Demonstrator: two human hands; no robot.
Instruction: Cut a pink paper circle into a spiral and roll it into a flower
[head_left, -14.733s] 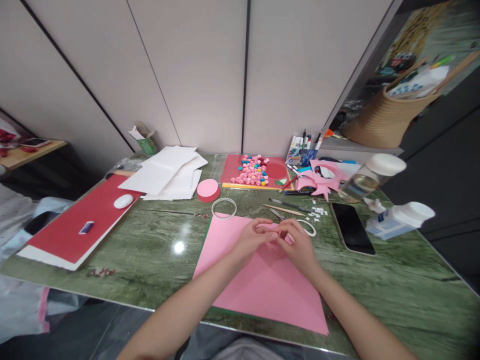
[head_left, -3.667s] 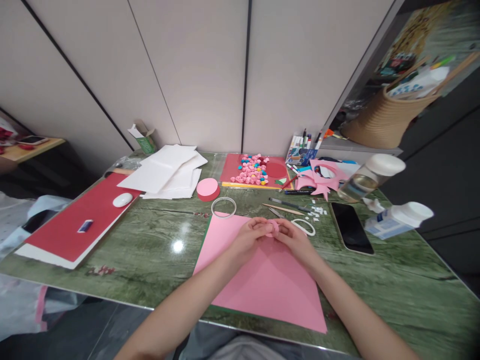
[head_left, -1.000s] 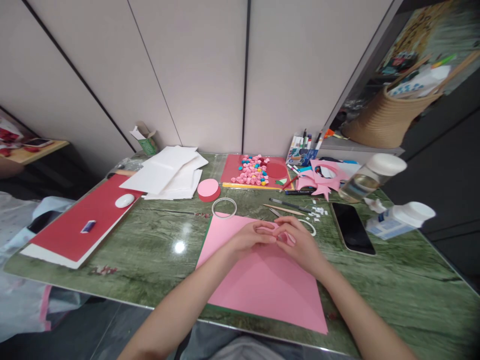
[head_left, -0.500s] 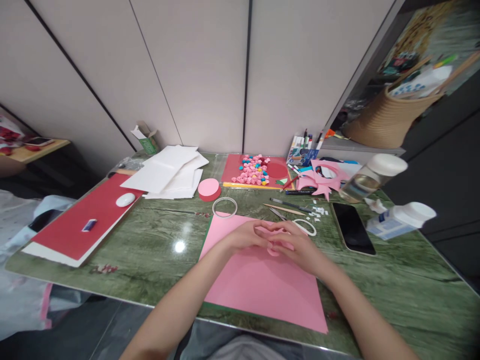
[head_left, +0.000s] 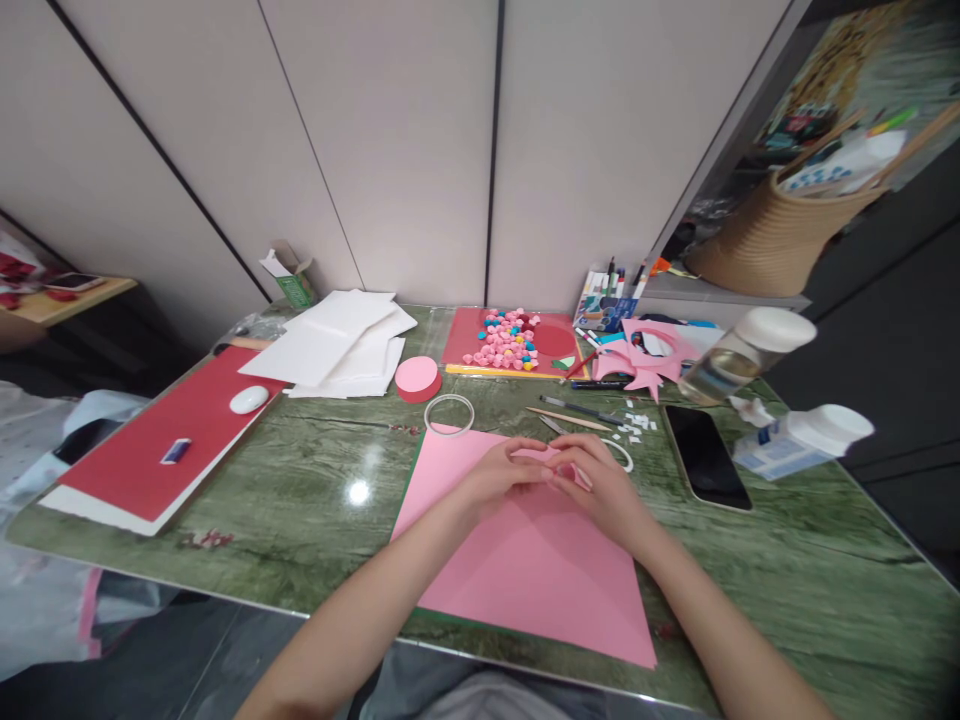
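Observation:
My left hand [head_left: 506, 475] and my right hand [head_left: 600, 485] meet above a sheet of pink paper [head_left: 525, 570]. Pinched between their fingertips is a small curled piece of pink paper [head_left: 566, 470], partly hidden by the fingers. Just beyond my right hand lies a pair of scissors [head_left: 622, 456] with white handles, mostly covered by that hand. A white ring [head_left: 449, 430] touches the sheet's far left corner. Several small pink, blue and yellow paper rolls [head_left: 506, 345] are heaped on a red sheet [head_left: 466, 340] farther back.
Left are white papers [head_left: 322, 335], a pink disc [head_left: 417, 378] and a red sheet [head_left: 142, 440] bearing a white oval object [head_left: 249, 400]. Right are a phone [head_left: 705, 455], two bottles [head_left: 750, 350] [head_left: 806, 440], pens [head_left: 581, 409], paper scraps [head_left: 637, 425] and pink offcuts [head_left: 645, 360].
My fingers have drawn closer together around the small pink piece, and my right hand has shifted slightly, covering more of the scissors. The things on the table have stayed put.

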